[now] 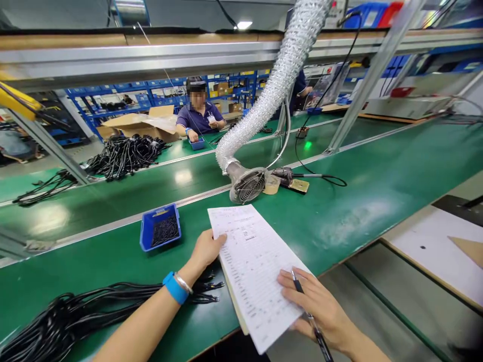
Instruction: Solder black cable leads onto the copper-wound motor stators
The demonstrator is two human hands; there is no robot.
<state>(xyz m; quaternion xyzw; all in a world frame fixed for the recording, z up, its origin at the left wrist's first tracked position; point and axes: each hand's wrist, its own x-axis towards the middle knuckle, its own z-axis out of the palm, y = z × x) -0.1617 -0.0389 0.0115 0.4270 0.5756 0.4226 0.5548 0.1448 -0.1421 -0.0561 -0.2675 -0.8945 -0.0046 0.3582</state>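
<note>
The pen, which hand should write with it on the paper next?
Probably the right hand: it holds the pen, while the left hand grips the printed sheet by its edge.

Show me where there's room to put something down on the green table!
Bare green table lies right of the papers; a smaller patch sits between the nearer blue bin and black cables. It's crowded around the duct mouth, beside the tape roll and yellow tray.

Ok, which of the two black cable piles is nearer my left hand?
The lower-left bundle, whose cable ends lie close to your left hand; the other pile sits farther back, by the cardboard box.
</note>
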